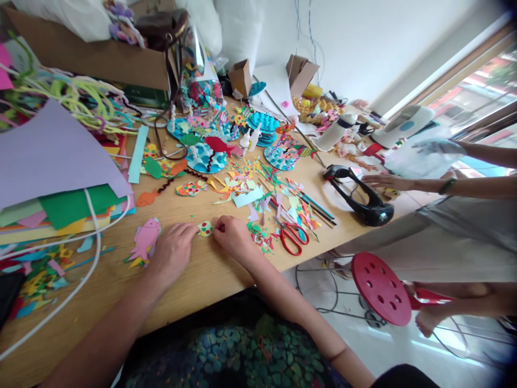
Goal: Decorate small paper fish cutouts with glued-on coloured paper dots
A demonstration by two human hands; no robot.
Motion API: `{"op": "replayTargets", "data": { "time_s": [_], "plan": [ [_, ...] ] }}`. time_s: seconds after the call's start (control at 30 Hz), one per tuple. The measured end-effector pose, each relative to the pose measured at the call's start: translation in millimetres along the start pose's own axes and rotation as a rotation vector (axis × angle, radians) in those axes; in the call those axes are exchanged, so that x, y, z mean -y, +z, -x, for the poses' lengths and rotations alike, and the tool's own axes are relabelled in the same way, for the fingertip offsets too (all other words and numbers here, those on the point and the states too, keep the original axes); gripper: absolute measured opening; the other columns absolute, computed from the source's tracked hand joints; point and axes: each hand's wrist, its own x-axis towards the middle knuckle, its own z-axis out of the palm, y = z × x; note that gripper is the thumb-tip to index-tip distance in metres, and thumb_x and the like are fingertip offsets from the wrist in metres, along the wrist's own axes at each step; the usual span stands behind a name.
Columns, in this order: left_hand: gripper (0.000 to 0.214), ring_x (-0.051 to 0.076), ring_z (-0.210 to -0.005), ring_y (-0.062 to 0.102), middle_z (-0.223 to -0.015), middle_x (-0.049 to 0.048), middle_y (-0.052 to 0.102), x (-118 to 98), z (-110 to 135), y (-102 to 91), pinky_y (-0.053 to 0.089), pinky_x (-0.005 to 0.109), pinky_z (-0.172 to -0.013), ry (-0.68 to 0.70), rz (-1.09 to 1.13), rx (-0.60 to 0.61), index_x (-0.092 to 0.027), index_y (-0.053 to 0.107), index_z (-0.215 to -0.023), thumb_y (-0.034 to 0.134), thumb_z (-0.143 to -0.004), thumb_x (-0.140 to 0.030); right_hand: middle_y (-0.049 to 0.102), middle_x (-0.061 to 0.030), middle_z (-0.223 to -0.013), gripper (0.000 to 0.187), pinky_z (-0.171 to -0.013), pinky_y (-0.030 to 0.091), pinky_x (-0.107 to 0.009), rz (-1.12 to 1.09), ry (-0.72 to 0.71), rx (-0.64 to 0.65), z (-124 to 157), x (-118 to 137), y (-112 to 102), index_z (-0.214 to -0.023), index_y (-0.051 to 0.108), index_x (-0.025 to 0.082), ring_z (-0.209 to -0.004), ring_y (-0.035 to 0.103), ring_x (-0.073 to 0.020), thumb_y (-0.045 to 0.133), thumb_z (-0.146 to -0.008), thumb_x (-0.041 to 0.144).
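Note:
A small pale green paper cutout with red dots lies between my two hands, low over the wooden table. The fingertips of my left hand are pressed together at its left end. My right hand is curled and pinches the other end; its thumb is partly hidden. Left of my left hand rests a pink paper fish on more cutouts. An orange paper fish and a spotted paper fish lie farther back. Red-handled scissors are to the right of my right hand, among paper scraps.
Coloured paper sheets and a white cord occupy the left side. Blue decorated discs and glue bottles stand behind. At right are a black frame-like device, a red stool and another person's hands.

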Motion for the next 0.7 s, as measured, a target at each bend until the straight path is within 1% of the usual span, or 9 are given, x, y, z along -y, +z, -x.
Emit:
{"op": "replayTargets", "data": {
  "time_s": [0.17, 0.3, 0.4, 0.53, 0.7],
  "plan": [
    [0.028, 0.023, -0.088, 0.059, -0.092, 0.0105, 0.066, -0.2, -0.3, -0.6, 0.048, 0.039, -0.079, -0.001, -0.008, 0.007, -0.016, 0.058, -0.091, 0.032, -0.080, -0.011, 0.061, -0.0005, -0.070, 0.007, -0.055, 0.034, -0.020, -0.139, -0.023, -0.013, 1.8, -7.3, -5.7, -0.076, 0.060, 0.017, -0.062, 0.051, -0.0109, 0.055, -0.072, 0.018],
    [0.028, 0.023, -0.089, 0.059, -0.093, 0.0107, 0.065, 0.6, -0.3, -0.2, 0.048, 0.040, -0.080, 0.011, -0.011, 0.007, -0.016, 0.058, -0.091, 0.033, -0.080, -0.012, 0.059, 0.0003, -0.070, 0.009, -0.058, 0.037, -0.019, -0.213, -0.083, -0.052, 7.2, -13.9, -14.0, -0.076, 0.060, 0.016, -0.062, 0.051, -0.0096, 0.053, -0.074, 0.013],
    [0.029, 0.023, -0.089, 0.059, -0.093, 0.0106, 0.065, 0.4, -0.3, -0.1, 0.048, 0.040, -0.081, 0.002, -0.019, 0.014, -0.016, 0.058, -0.090, 0.032, -0.080, -0.011, 0.060, -0.0004, -0.078, 0.012, -0.062, 0.038, -0.018, -0.209, -0.171, -0.062, 11.4, -16.1, -14.0, -0.079, 0.062, 0.017, -0.066, 0.052, -0.0092, 0.052, -0.077, 0.012],
    [0.030, 0.023, -0.091, 0.058, -0.094, 0.0105, 0.065, -0.4, -0.2, -0.9, 0.047, 0.041, -0.082, -0.009, -0.014, 0.017, -0.017, 0.058, -0.091, 0.032, -0.078, -0.010, 0.062, -0.0021, -0.085, 0.016, -0.069, 0.040, -0.019, -0.163, -0.275, -0.050, 12.8, -14.6, -7.6, -0.085, 0.065, 0.017, -0.074, 0.055, -0.0104, 0.050, -0.081, 0.013],
    [0.030, 0.023, -0.090, 0.058, -0.094, 0.0090, 0.065, 0.1, 0.0, -1.6, 0.048, 0.040, -0.080, 0.000, 0.005, 0.024, -0.018, 0.059, -0.092, 0.032, -0.080, -0.012, 0.063, -0.0033, -0.089, 0.021, -0.073, 0.040, -0.020, -0.079, -0.255, -0.023, 11.0, -11.0, -5.4, -0.090, 0.067, 0.019, -0.082, 0.057, -0.0122, 0.047, -0.084, 0.015]
  ]
}}
